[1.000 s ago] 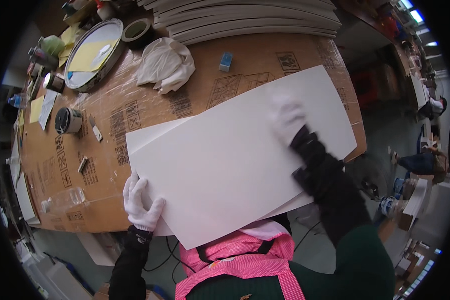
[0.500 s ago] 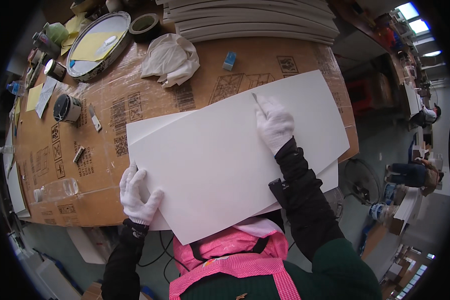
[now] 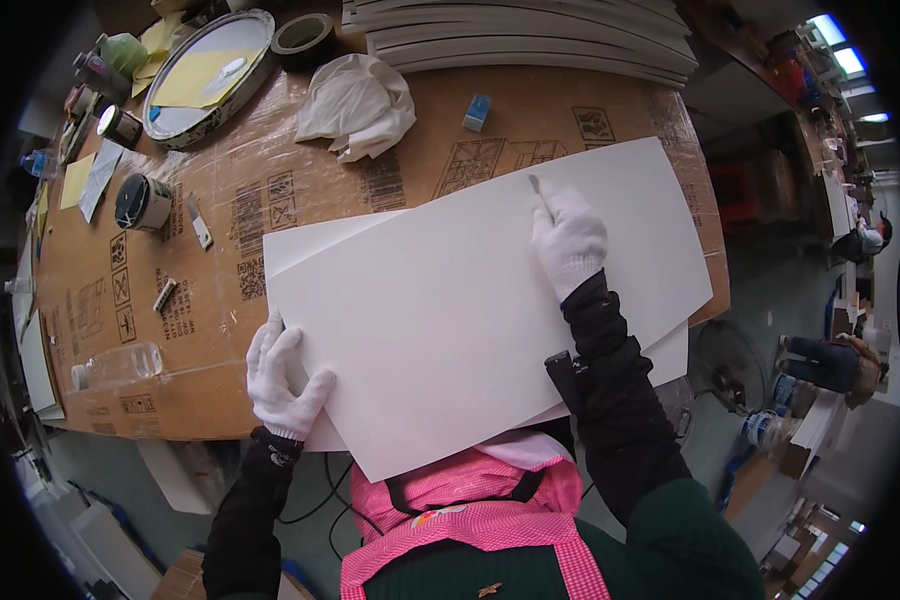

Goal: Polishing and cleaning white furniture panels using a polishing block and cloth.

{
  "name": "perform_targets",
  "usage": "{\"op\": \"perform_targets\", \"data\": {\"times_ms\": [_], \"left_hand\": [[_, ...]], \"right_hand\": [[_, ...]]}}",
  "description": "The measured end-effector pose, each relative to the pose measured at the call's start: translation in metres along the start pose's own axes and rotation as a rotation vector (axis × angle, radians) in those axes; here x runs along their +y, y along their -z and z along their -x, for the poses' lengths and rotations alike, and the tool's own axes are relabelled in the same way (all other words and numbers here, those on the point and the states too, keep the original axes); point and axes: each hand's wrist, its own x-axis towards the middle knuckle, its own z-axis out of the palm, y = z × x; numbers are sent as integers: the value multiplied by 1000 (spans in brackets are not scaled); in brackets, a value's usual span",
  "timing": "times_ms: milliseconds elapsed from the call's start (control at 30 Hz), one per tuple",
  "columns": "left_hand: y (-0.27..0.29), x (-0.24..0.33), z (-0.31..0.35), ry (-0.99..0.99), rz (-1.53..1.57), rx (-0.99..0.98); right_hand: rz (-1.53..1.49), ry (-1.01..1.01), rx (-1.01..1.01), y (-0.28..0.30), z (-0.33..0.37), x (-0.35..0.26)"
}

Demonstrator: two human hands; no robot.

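A large white sheet (image 3: 470, 310) lies tilted across the near edge of the table, over a second white sheet (image 3: 315, 238) that shows along its left and right sides. My left hand (image 3: 286, 385), in a white glove, rests at the left edge of the sheets with fingers and thumb spread. Near the upper sheet's far edge, my gloved right hand (image 3: 572, 240) is closed around a slim tool (image 3: 538, 192) with a small dark grey tip. The tip is close above or on the sheet; which, I cannot tell. The fingers hide most of its handle.
Brown printed cardboard (image 3: 210, 330) covers the table. A stack of white boards (image 3: 530, 40), a crumpled white cloth (image 3: 355, 105), a tape roll (image 3: 304, 40) and a blue box (image 3: 477, 112) lie at the back. Leftward are a round tub (image 3: 142, 202), a cutter knife (image 3: 200, 222) and a plastic bottle (image 3: 120, 367).
The view has shifted slightly, so most things appear a little further right and higher. My right hand keeps the tool near the sheet's far edge, its tip tilted slightly differently. My left hand stays put.
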Motion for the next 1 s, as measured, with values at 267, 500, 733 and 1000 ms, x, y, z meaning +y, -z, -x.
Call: {"op": "perform_targets", "data": {"times_ms": [267,500,733,1000], "left_hand": [[0,-4,2,-1,-6,-23],[0,-2,2,12,-23,-5],[0,-4,3,24,1,-46],[0,-2,1,19,2,-12]], "right_hand": [[-45,-4,17,-2,2,7],[-11,-1,-3,3,-2,8],[-11,67,-60,3,4,-4],[0,0,-13,-1,3,-4]]}}
